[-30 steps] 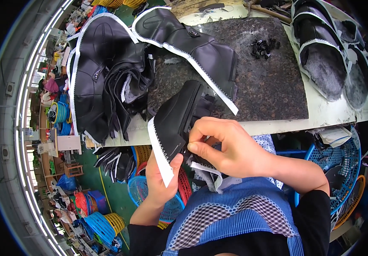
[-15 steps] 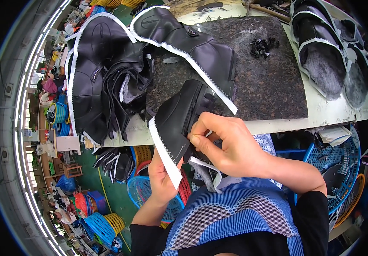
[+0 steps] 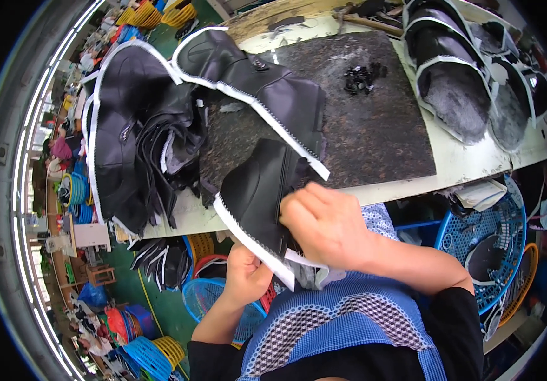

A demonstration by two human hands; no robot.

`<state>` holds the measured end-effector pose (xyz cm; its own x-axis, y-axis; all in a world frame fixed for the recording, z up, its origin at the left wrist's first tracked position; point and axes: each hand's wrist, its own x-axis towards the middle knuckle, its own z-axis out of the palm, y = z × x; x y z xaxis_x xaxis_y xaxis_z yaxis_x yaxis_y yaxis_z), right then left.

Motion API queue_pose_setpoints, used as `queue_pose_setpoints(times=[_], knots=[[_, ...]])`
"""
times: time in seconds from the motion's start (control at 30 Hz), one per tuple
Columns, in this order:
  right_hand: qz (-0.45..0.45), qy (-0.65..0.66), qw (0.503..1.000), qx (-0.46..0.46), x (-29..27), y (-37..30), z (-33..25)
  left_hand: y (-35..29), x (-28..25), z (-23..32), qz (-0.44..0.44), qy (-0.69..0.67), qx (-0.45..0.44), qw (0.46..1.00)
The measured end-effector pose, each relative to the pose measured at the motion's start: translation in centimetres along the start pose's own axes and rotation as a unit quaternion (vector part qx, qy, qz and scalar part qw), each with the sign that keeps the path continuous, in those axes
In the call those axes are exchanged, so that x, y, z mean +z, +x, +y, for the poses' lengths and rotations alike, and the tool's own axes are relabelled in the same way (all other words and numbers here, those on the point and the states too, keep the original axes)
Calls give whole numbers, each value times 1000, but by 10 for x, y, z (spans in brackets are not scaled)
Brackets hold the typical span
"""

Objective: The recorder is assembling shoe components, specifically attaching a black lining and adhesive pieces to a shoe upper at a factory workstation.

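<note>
A black boot upper (image 3: 248, 187), with a white zigzag-stitched strip along its lower edge and a zip down its right side, is held tilted in front of the table. My left hand (image 3: 247, 274) grips it from below, fingers closed on the lower end by the white strip. Against the zip side, my right hand (image 3: 327, 223) is curled closed; its fingertips and whatever they pinch are hidden. Grey fleecy lining (image 3: 308, 274) shows beneath my right hand. Just beyond lies a second black upper (image 3: 273, 89), white-edged with a small metal ornament, partly across a dark stone slab (image 3: 381, 133).
Stacked black uppers (image 3: 118, 120) lie at the table's left. Finished-looking fleece-lined pieces (image 3: 454, 95) stand at the right. Small shiny black bits (image 3: 363, 77) sit on the slab. A blue basket (image 3: 511, 222) stands below the table's right side, another blue basket (image 3: 207, 295) below left.
The held upper has turned more upright, its white strip's lower end swinging right. My right hand has gone from a visible thumb-and-finger pinch at the zip to a curled fist, knuckles up.
</note>
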<state>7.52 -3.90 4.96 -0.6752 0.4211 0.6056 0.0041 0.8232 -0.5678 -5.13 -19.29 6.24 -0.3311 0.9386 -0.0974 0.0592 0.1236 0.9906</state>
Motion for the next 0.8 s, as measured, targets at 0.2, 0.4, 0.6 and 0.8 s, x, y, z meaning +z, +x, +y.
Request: queue_pose_setpoints(times=[0.2,0.4,0.6,0.8], knots=[[-2,218,948,233,-12,9,60,-8,1,-20,8,-12,81,997],[-88,389,895,198,-10,13,41,0,13,-9,96,-62,111,987],[-53,227,960,155,-22,17,29,-9,11,-15,113,-15,119,986],[-9,280,939,201,-56,-3,8,14,21,-52,-32,133,259,956]])
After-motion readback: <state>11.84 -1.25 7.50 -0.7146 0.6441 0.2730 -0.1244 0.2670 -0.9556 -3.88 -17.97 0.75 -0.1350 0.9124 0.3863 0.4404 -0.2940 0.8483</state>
